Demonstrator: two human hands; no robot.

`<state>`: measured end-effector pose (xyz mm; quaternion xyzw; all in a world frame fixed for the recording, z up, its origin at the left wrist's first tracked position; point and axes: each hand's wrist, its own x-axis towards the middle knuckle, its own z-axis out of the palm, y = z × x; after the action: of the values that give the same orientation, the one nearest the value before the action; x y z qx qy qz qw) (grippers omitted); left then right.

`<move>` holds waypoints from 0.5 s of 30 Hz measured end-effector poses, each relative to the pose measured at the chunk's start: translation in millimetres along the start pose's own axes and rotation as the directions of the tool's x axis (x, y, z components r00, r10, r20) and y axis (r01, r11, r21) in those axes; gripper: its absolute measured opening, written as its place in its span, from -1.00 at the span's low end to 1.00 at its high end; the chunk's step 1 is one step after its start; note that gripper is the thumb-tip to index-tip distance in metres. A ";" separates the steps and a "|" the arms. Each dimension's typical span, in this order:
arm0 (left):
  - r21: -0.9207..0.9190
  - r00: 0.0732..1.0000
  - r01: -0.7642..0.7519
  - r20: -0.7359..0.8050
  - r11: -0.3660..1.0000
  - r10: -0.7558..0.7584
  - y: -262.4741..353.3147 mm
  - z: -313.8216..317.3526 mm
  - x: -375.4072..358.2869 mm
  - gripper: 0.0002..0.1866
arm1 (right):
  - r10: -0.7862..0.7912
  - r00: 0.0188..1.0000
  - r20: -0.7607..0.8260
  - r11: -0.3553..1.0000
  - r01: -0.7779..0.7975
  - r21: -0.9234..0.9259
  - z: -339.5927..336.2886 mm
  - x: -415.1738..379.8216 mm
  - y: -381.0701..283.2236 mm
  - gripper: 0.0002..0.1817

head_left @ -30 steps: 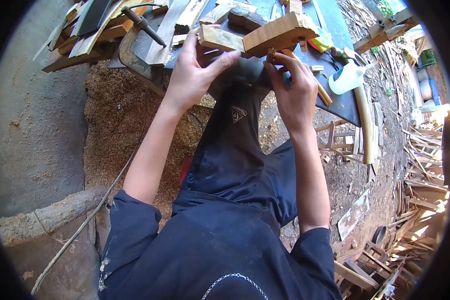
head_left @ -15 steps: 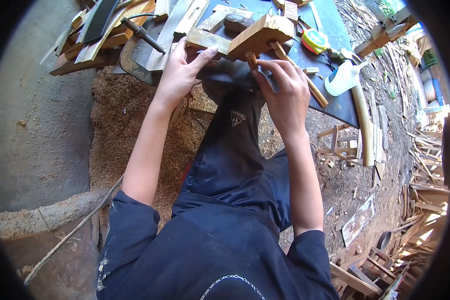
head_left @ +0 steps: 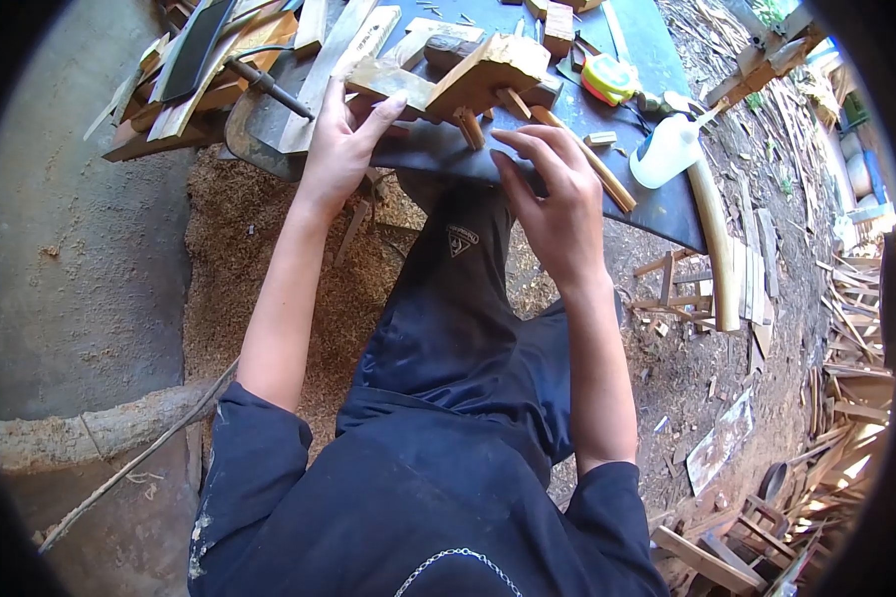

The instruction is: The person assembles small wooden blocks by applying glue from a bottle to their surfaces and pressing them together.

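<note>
My left hand (head_left: 346, 149) grips the pale end of a wooden piece (head_left: 393, 82), thumb on the near side and fingers mostly hidden behind it. A thicker brown wooden block (head_left: 490, 75) joins that piece at an angle. Two short wooden pegs stick out of the block's near face: one peg (head_left: 469, 128) points down toward me, the other peg (head_left: 513, 102) sits farther right. Just right of the first peg, my right hand (head_left: 560, 194) is open, thumb and fingers apart, holding nothing. A long thin wooden stick (head_left: 607, 174) lies beyond its fingers.
On the dark table (head_left: 657, 214) are a white glue bottle (head_left: 665, 154), a yellow-green tape measure (head_left: 609, 80) and a long wooden handle (head_left: 713, 244) at the right edge. A metal clamp (head_left: 279, 95) and stacked boards (head_left: 184, 85) occupy the left. Sawdust (head_left: 254, 249) covers the ground below.
My right hand has let go of the peg, its fingers now apart from it. The wooden piece in my left hand has shifted slightly left and down.
</note>
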<state>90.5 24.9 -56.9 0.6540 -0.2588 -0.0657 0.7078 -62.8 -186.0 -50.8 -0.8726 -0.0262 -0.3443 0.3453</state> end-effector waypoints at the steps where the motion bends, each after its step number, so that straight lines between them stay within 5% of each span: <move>1: 0.006 1.000 0.002 -0.013 1.000 -0.002 2.1 0.2 -1.6 -0.36 | -0.078 0.996 -0.047 0.994 0.074 -0.081 -4.6 -0.2 -1.7 -0.75; 8: -0.003 0.997 -0.053 0.048 0.999 0.053 10.8 -10.3 -6.9 -0.35 | 0.158 0.984 -0.087 0.787 -0.179 -0.590 -55.5 8.2 -4.1 -0.74; 15: 0.092 0.998 -0.064 0.022 0.994 0.062 4.6 -20.6 -17.3 -0.48 | 0.243 0.970 0.010 0.736 -0.178 -0.653 -58.5 24.0 7.6 -0.79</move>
<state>83.9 51.4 -57.6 0.6771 -0.2888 -0.0373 0.6759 -76.6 -232.8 -9.8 -0.9505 0.1768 -0.2490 0.0579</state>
